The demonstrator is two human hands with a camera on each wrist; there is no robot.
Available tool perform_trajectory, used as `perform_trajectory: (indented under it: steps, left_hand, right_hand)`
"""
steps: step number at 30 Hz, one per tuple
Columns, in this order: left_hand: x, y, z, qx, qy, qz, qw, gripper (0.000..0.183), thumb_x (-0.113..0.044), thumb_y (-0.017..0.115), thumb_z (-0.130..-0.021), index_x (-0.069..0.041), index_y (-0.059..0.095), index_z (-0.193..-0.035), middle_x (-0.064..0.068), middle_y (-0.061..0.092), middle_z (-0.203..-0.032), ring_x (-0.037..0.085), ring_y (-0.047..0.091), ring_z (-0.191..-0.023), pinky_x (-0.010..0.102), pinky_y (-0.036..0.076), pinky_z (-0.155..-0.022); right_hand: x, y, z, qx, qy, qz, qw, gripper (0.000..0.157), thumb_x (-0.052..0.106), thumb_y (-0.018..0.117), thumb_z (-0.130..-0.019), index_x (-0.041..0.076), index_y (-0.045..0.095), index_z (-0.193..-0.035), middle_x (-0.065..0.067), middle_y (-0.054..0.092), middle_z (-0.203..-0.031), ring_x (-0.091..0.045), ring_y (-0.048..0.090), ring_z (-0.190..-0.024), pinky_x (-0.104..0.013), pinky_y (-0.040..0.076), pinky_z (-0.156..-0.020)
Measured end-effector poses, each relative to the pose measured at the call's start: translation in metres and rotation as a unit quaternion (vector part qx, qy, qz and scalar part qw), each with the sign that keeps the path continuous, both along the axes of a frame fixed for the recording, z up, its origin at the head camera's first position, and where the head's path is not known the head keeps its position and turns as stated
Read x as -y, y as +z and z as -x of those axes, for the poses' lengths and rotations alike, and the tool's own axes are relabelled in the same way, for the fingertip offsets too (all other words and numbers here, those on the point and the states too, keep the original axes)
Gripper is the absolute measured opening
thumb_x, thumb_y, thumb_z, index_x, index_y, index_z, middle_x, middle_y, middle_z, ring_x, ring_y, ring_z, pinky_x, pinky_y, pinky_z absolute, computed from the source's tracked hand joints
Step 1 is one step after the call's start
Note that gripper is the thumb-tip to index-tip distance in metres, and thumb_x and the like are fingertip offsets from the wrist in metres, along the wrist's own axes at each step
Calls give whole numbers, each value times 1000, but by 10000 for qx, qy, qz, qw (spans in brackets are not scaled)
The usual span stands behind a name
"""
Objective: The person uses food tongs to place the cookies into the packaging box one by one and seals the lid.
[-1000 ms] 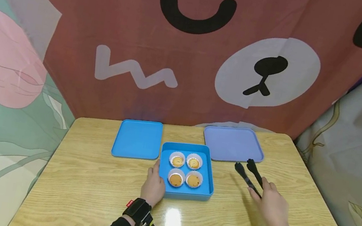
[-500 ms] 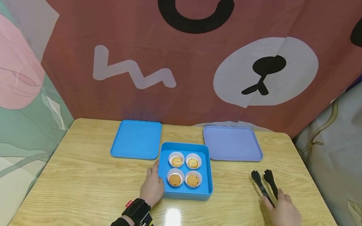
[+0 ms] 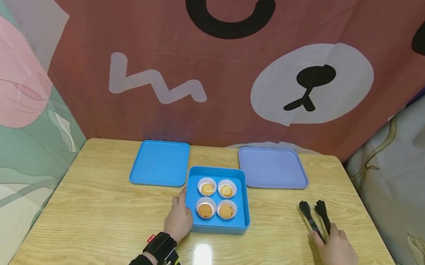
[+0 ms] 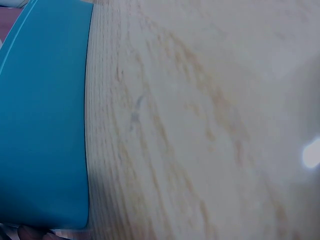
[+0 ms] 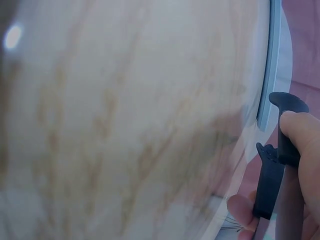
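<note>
Right grip: I am holding the black tongs [image 3: 312, 221] in my right hand [image 3: 338, 254], fingers closing around them; the tong arms are standing parted, carrying nothing.
Change: over the last second I have been drawing the tongs away from the box, rightward and slightly toward me; in the last half second they are barely shifting.
Meaning: I am judging this a pause between handlings, as no cup is being gripped.
Left grip: my left hand [image 3: 179, 220] is resting at eight o'clock of the box, relaxed fingers touching its left wall; thumb placement I am not managing to tell.
Blue box [image 3: 242, 211]: sitting mid-worktop [image 3: 105, 227], staying where it was.
Paper cups [image 3: 208, 181]: four, standing two by two inside the box, unmoved.
Pastries [image 3: 227, 211]: four, one lying in each cup.
Blue tray [image 3: 160, 163]: one, lying at ten o'clock, just beside the box.
Purple tray [image 3: 273, 169]: one, lying at two o'clock, near the box's corner.
Tongs: one pair, hovering at three o'clock, heads pointing toward eleven.
</note>
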State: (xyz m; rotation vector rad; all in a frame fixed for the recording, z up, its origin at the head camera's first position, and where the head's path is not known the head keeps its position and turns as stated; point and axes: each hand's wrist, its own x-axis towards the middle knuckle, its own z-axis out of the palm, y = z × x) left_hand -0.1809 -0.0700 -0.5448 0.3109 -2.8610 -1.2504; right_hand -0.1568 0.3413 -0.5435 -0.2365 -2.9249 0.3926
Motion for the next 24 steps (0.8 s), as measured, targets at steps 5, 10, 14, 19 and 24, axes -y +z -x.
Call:
perform_trajectory:
  steps: [5, 10, 14, 19, 24]
  left_hand:
    - [0, 0, 0, -3, 20, 7, 10000, 57, -5, 40, -92, -12, 21, -145, 18, 42, -119, 17, 48, -56, 30, 36, -44]
    - [0, -2, 0, -77, 5, 21, 10000, 57, -5, 40, -91, -12, 21, -145, 19, 42, -117, 17, 47, -55, 30, 35, -44]
    - [1, -2, -1, -187, -28, 50, 9998, 57, -4, 41, -91, -10, 22, -145, 20, 42, -116, 18, 47, -55, 30, 35, -44]
    - [1, 0, -2, -212, -28, 75, 9997, 57, -4, 42, -91, -10, 23, -145, 20, 42, -116, 19, 49, -59, 30, 36, -45]
    - [1, 0, -2, -190, -27, 74, 9998, 57, -4, 42, -91, -10, 23, -145, 20, 42, -116, 18, 47, -56, 30, 35, -44]
  right_hand:
    - [-1, 1, 0, 216, -73, 4, 9997, 78, 50, 60, -82, -17, 43, -117, -36, 50, -95, -52, 53, -75, -52, 41, -52]
    - [-2, 1, 0, 429, -68, 48, 9990, 80, 51, 61, -80, -17, 43, -117, -34, 51, -90, -49, 55, -72, -49, 42, -51]
    - [-4, 1, 1, 643, -98, 179, 9977, 81, 54, 60, -80, -16, 42, -117, -28, 51, -82, -40, 55, -65, -46, 40, -49]
    - [-6, 0, 1, 627, -140, 166, 9978, 79, 52, 62, -79, -16, 43, -116, -26, 51, -80, -40, 55, -66, -46, 40, -50]
    - [-5, -2, 1, 524, -147, 77, 9985, 75, 46, 66, -78, -17, 45, -113, -27, 52, -79, -43, 55, -69, -48, 42, -52]
